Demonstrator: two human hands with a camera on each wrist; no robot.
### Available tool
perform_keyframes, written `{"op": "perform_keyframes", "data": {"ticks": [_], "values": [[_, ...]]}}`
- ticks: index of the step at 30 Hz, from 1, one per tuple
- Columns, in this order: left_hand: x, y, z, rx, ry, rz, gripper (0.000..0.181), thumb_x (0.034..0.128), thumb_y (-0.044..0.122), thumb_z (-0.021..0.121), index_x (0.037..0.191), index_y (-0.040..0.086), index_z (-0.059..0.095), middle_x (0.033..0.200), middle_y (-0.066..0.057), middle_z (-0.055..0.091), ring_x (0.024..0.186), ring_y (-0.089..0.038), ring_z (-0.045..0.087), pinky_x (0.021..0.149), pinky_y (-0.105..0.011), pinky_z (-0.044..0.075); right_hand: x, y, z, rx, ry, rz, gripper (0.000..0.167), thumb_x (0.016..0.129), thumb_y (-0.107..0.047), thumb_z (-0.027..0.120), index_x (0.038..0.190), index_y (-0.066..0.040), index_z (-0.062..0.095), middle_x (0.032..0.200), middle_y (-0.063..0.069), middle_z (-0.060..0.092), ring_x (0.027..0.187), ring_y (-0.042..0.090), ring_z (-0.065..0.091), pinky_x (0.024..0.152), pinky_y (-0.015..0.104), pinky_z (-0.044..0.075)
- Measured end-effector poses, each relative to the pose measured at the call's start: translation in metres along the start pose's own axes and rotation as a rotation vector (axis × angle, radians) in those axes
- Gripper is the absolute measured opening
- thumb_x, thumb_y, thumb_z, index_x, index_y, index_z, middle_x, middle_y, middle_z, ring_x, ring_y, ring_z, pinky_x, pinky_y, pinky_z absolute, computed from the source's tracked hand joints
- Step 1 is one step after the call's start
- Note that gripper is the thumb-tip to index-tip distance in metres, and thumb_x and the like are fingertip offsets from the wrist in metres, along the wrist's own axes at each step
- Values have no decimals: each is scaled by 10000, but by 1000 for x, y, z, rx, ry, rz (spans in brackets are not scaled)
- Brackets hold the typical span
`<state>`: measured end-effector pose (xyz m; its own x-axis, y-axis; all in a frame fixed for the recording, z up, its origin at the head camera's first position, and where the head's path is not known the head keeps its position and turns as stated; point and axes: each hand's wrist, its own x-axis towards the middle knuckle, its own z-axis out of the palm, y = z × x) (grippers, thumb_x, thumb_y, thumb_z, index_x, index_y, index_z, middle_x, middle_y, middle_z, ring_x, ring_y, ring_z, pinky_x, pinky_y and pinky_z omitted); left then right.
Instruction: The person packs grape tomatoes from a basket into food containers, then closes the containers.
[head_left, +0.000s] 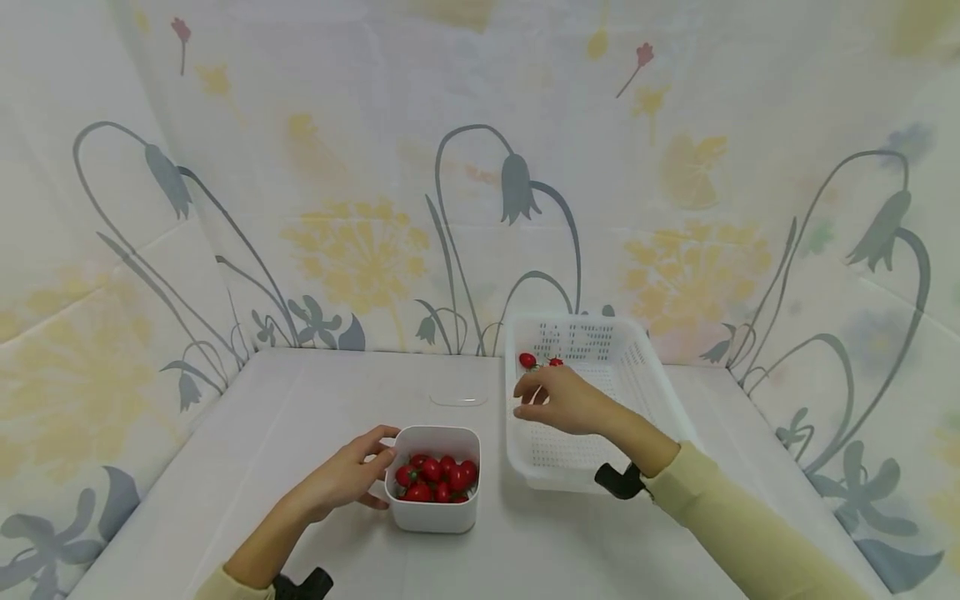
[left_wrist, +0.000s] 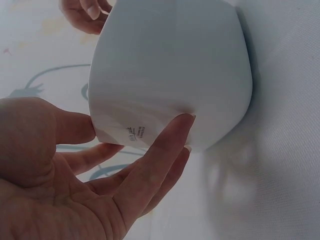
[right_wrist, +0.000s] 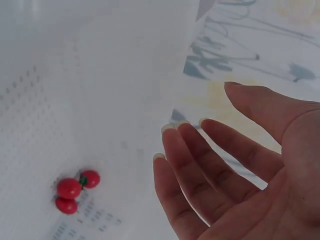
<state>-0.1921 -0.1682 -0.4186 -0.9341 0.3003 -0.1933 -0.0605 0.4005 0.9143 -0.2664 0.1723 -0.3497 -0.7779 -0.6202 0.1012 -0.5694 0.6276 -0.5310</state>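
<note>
A white square container holding several red cherry tomatoes stands on the table. At its left side is my left hand; in the left wrist view, its fingertips rest against the container's outer wall and rim. My right hand hovers over the white perforated basket. Its fingers are relaxed and slightly bent, with nothing between them, as the right wrist view shows. Inside the basket, a small cluster of cherry tomatoes lies by the far left corner, partly behind the right hand in the head view.
A faint, clear flat piece lies on the white table behind the container. The basket stands to the container's right, farther back. A flower-printed cloth hangs behind and on both sides of the table.
</note>
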Motion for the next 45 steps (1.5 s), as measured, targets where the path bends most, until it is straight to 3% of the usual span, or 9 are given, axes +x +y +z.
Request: {"op": "perform_keyframes", "data": {"ticks": [10,14,20,31,36,40,45], "values": [[0,0,-1,-5,-7,-2,399,1081,174,502,1461,61,455,1335,-262,536,1016,-309,645,686,-470,648,19,59,-24,-63,67,152,247,928,-138,732,1106,30,700,1044,163,710,961,315,670,832,452,589],[1,-1,-1,-5,-3,0,391,1081,168,500,1455,65,461,1327,-261,540,1015,-312,647,684,-470,648,28,78,-25,-69,57,214,306,939,-141,719,1163,62,670,1121,243,685,1044,393,648,868,510,575],[1,0,0,-6,-4,3,379,1081,161,493,1448,73,470,1328,-267,540,1010,-307,646,679,-467,648,37,100,-21,-57,22,332,402,946,-169,714,1258,68,624,1161,252,660,1063,393,626,896,524,565],[1,0,-1,-5,-3,3,386,1081,156,491,1454,60,459,1324,-265,541,1010,-310,651,678,-464,649,51,123,-3,-28,-55,390,515,932,-189,727,1333,93,571,1248,284,626,1110,395,612,908,498,572],[1,1,-1,-1,0,6,375,1080,154,493,1444,69,471,1321,-265,543,999,-304,653,677,-466,649,58,129,3,0,-68,448,549,932,-185,724,1373,88,543,1310,282,596,1002,335,636,801,421,617],[1,1,-1,-1,-1,0,375,1080,158,494,1445,75,472,1326,-264,545,996,-301,654,677,-463,649,61,130,7,41,-85,488,505,935,-180,719,1355,58,572,1207,221,643,897,267,631,759,408,613],[1,0,0,1,2,-8,388,1079,165,501,1453,68,463,1326,-260,548,998,-299,655,671,-454,649,63,127,11,40,-109,492,471,932,-194,722,1323,45,612,1138,151,642,904,251,616,801,450,609]]}}
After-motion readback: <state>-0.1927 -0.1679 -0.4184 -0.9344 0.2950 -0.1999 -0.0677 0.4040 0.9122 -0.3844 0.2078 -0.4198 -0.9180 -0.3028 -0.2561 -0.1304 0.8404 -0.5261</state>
